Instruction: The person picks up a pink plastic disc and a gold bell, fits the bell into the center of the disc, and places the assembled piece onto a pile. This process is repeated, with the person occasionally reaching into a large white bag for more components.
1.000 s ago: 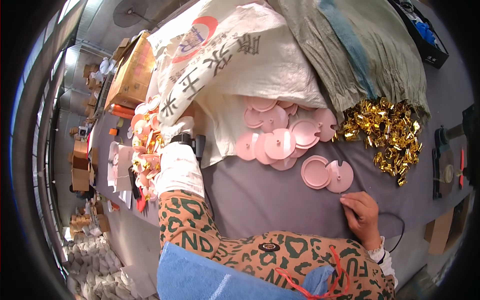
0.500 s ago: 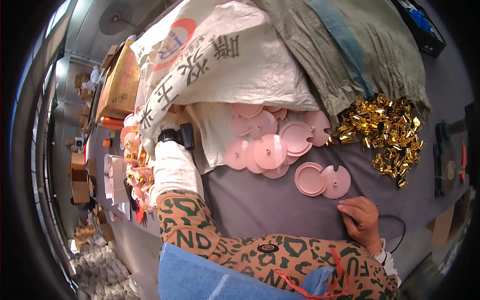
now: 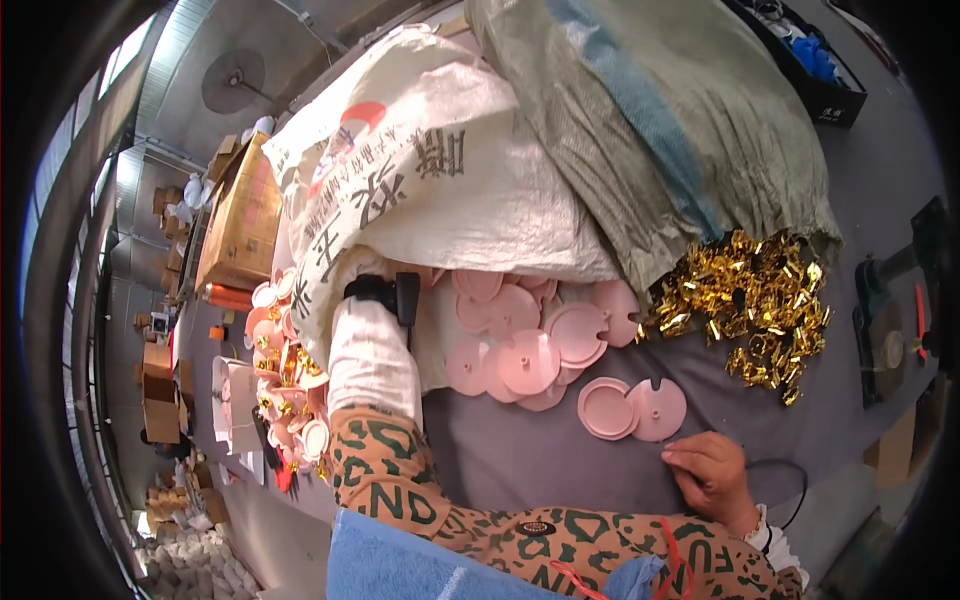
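Observation:
My left forearm, in a white sleeve with a black strapped device (image 3: 405,298) at the wrist, reaches into the mouth of a white woven sack (image 3: 500,215). The cloth hides my left hand and whatever it may touch. Pink plastic discs (image 3: 530,362), some notched and with a small central stud, spill from the sack in a heap. Two joined or overlapping pink discs (image 3: 657,410) lie apart on the grey cloth. Just below these is my right hand (image 3: 710,480), its fingers curled and the fingertips close together near the disc's edge; anything pinched there is too small to make out.
A grey-green sack (image 3: 660,120) with a blue stripe spills gold metal clips (image 3: 750,310) at right. Pink discs fitted with gold clips (image 3: 290,370) pile up left of my arm. A cardboard box (image 3: 240,220) stands behind them; a dark tool (image 3: 890,310) sits far right.
The whole view has shifted, so the table things sit lower in the picture. My left arm stays inside the white sack, whose cloth has folded differently. My right hand stays beside the two discs.

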Motion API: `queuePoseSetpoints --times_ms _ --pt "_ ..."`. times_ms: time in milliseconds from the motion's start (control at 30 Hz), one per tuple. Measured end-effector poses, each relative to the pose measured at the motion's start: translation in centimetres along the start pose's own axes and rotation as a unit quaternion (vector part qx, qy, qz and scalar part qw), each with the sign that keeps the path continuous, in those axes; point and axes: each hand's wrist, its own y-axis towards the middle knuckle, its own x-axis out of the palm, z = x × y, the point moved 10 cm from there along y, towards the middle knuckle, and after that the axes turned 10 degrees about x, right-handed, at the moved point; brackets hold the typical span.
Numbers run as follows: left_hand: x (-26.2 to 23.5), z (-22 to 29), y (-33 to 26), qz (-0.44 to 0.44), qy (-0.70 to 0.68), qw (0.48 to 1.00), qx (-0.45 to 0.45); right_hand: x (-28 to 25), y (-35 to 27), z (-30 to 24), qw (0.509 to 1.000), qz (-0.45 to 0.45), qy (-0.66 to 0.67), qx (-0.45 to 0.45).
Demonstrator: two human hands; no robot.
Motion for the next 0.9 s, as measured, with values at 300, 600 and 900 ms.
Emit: queuePoseSetpoints --times_ms 300,600,900 --pt "2.4 7.5 -0.1 -0.024 -0.002 0.999 0.025 -0.4 -0.1 -0.2 1.000 0.005 -0.002 0.004" --pt "3.8 9.9 2.6 -0.094 -0.042 0.994 0.044 0.0 0.0 -0.3 1.000 0.000 0.010 -0.021" --pt "6.9 14.9 -2.7 -0.175 -0.061 0.982 0.039 -0.7 -0.8 -0.8 0.998 0.031 0.000 -0.049"
